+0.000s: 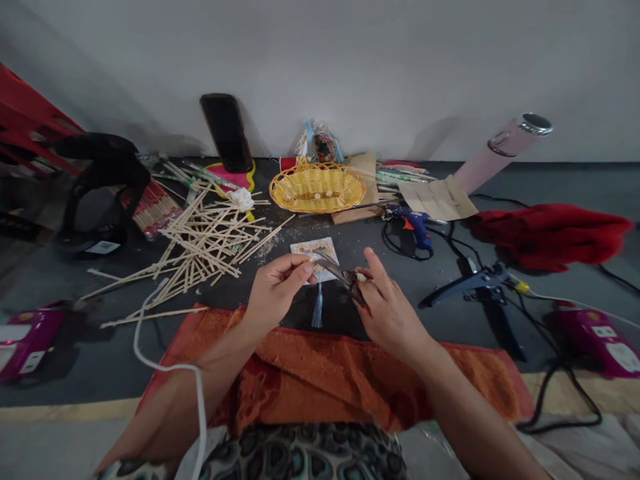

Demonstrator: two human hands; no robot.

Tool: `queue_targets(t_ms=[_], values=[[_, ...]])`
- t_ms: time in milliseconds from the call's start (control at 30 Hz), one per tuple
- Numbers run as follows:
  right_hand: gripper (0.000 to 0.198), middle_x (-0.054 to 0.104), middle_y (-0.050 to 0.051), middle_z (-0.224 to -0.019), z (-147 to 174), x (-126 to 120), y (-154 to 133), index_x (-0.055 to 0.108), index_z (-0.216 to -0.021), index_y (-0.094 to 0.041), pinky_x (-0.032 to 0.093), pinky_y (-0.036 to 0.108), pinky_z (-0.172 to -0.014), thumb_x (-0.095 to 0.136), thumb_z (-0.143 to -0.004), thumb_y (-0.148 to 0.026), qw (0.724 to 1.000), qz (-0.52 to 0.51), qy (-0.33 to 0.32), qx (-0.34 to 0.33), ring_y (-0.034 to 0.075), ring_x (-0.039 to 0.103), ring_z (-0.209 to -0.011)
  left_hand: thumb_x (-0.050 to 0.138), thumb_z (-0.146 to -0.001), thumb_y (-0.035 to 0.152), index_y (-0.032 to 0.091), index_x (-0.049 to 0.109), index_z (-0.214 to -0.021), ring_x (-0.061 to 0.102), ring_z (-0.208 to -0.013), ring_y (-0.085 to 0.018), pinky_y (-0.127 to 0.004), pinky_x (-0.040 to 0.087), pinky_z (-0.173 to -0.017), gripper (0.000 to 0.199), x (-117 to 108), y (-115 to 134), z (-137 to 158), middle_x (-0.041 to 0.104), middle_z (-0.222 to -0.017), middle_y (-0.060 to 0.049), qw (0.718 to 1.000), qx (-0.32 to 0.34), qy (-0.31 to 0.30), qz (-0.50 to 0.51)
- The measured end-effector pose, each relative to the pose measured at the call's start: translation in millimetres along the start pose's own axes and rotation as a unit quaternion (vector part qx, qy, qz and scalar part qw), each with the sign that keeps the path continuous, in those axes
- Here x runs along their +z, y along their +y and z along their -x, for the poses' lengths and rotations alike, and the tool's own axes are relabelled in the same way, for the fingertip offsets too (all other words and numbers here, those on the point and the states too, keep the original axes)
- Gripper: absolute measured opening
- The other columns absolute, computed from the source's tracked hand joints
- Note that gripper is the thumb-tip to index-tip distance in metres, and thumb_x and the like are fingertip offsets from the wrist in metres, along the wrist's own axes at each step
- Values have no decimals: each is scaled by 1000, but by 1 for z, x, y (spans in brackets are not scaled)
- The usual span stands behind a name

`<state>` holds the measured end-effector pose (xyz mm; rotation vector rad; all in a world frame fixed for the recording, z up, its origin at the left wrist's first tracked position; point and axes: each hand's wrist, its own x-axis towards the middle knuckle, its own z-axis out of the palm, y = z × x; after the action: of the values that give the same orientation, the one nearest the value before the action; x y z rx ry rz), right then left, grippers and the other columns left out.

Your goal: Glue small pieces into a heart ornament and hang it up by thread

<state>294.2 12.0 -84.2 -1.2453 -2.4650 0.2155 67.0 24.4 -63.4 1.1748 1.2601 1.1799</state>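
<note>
My right hand grips a pair of dark scissors, its index finger lifted off the handle. The blades point up and left to the fingertips of my left hand. Thumb and forefinger of that hand are pinched together over something small and pale, mostly hidden. Beneath the blades lies a white square card with a row of small beige pieces along its upper part. A light blue tassel hangs or lies just below the card; I cannot tell what it is fastened to.
Thin wooden sticks lie heaped at left. Behind the card stands a yellow woven basket. To the right are a blue glue gun, clamp-like tool, red cloth and pink flask. An orange towel covers the front edge.
</note>
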Motion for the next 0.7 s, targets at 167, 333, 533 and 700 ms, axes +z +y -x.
queue_targets(t_ms=[167, 333, 533, 700], values=[[19, 20, 25, -157, 2, 0, -3, 55, -107, -12, 48, 50, -98, 48, -89, -10, 1000, 21, 1, -9, 33, 49, -129, 68, -84, 38, 17, 72, -93, 59, -60, -10, -20, 42, -55, 24, 2, -2, 1, 70, -70, -1, 1000, 0, -6, -20], [18, 31, 21, -154, 2, 0, -8, 57, -109, -13, 48, 48, -99, 52, -91, -16, 999, 47, 0, -20, 33, 43, -134, 67, -84, 37, 16, 73, -92, 64, -68, -13, -21, 47, -63, 23, 2, -4, 0, 72, -75, -3, 1000, 3, -23, -14], [21, 42, 19, -147, 2, 0, -10, 58, -112, -15, 49, 47, -95, 51, -93, -19, 999, 51, 7, -10, 31, 49, -126, 65, -87, 35, 16, 73, -86, 63, -72, -13, -20, 46, -67, 20, 2, -4, 0, 71, -75, -2, 999, 6, -34, -19], [19, 45, 19, -144, 2, -2, -13, 58, -109, -13, 50, 47, -92, 52, -93, -22, 998, 54, 1, -19, 31, 55, -116, 64, -87, 34, 16, 73, -84, 62, -72, -13, -21, 46, -68, 20, 3, -5, 0, 70, -75, -2, 999, 5, -37, -22]])
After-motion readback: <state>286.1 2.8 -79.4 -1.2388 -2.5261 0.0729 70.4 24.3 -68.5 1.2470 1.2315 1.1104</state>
